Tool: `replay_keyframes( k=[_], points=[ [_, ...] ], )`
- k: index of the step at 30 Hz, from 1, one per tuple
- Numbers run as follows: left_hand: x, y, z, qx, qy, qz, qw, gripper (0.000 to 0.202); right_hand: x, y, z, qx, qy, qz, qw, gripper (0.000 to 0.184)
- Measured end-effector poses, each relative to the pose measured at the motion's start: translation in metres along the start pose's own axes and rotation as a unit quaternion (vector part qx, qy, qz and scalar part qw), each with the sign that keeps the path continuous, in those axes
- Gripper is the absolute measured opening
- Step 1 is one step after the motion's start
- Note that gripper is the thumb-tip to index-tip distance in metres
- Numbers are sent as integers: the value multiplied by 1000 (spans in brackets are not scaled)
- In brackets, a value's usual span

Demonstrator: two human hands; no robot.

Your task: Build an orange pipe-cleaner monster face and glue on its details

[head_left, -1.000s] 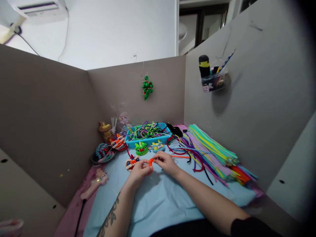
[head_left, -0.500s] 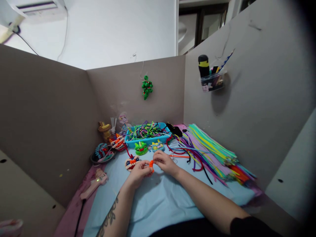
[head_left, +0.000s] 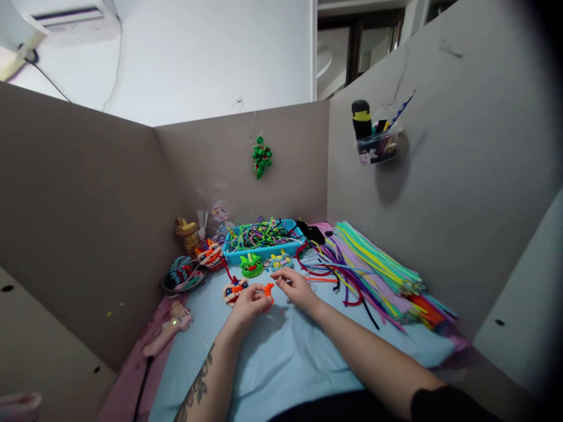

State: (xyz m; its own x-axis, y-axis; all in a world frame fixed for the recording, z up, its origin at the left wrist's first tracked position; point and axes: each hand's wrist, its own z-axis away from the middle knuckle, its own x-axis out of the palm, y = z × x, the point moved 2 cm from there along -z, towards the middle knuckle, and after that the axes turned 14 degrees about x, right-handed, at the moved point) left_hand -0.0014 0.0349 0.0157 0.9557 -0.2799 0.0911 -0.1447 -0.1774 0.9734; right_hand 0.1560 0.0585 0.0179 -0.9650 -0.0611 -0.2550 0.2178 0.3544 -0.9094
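Note:
My left hand (head_left: 250,303) pinches a small coiled orange pipe cleaner piece (head_left: 268,291) between thumb and fingers. Just to its right, my right hand (head_left: 297,289) is raised with thumb and fingertips apart, and I see nothing between them. Behind my left hand lies a white, orange and blue pipe cleaner animal head (head_left: 233,289), partly hidden by the hand. A green fuzzy animal head (head_left: 251,265) and a blue and yellow one (head_left: 281,259) sit farther back on the light blue cloth (head_left: 281,363).
A blue tray (head_left: 235,257) of tangled stems stands at the back. Bundled pipe cleaners (head_left: 373,264) spread along the right. At left are a dark bowl (head_left: 169,285), an orange figure (head_left: 211,255) and a pink glue gun (head_left: 165,337). A plastic box (head_left: 376,147) hangs on the right panel.
My right hand has come off the orange piece and its fingers have opened slightly. The orange piece has turned a little in my left hand.

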Motion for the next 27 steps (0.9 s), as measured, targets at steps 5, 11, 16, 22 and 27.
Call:
replay_keyframes(
  k=[5,11,16,22,27],
  points=[
    [2,2,1,21,-26,-11,999,26,3,0,0,24,-87,-35,995,24],
    [1,8,2,-4,-15,2,1000,29,1,-4,2,38,-111,-52,992,14],
    [0,8,2,-4,-29,4,1000,28,-2,-5,2,63,-126,-60,988,16],
    [1,8,3,-2,-29,1,1000,29,-2,-5,2,70,-130,-85,985,22],
    [2,9,3,-7,-27,8,1000,30,-1,-5,2,66,-118,-94,986,22]
  ],
)
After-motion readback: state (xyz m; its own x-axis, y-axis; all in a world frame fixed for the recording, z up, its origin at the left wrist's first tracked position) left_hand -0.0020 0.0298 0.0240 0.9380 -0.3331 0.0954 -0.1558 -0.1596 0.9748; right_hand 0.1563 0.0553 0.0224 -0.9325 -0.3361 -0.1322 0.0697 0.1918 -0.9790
